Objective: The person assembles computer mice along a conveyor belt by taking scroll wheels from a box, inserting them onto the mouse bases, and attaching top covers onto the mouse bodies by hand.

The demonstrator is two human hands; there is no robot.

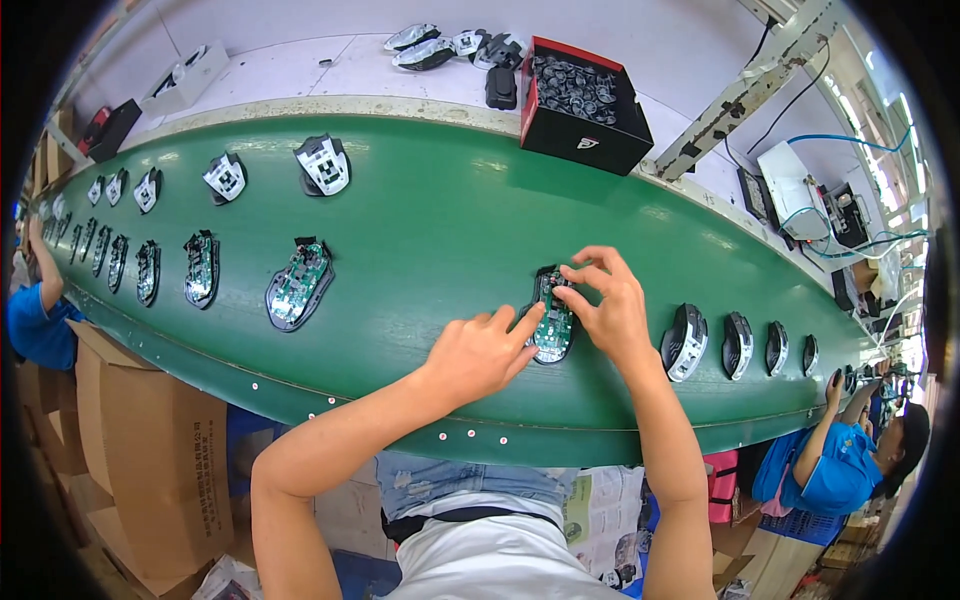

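A computer mouse base with a green circuit board [552, 332] lies on the green conveyor belt in front of me. My left hand [482, 350] grips its lower left side, the index finger resting on the board and the other fingers curled. Over the board's upper right end, my right hand [606, 298] pinches thumb and forefinger together; what is between them is too small to make out. To the left lies another mouse base with its board exposed [299, 287], with several more in a row beyond it. To the right sit several closed mice [685, 343].
White-and-black mouse top shells [323, 165] line the belt's far left. A black box of small dark parts [575, 95] stands on the far ledge, beside several loose shells [424, 52]. Cardboard boxes [160, 440] stand at the near left. Co-workers in blue sit at both ends.
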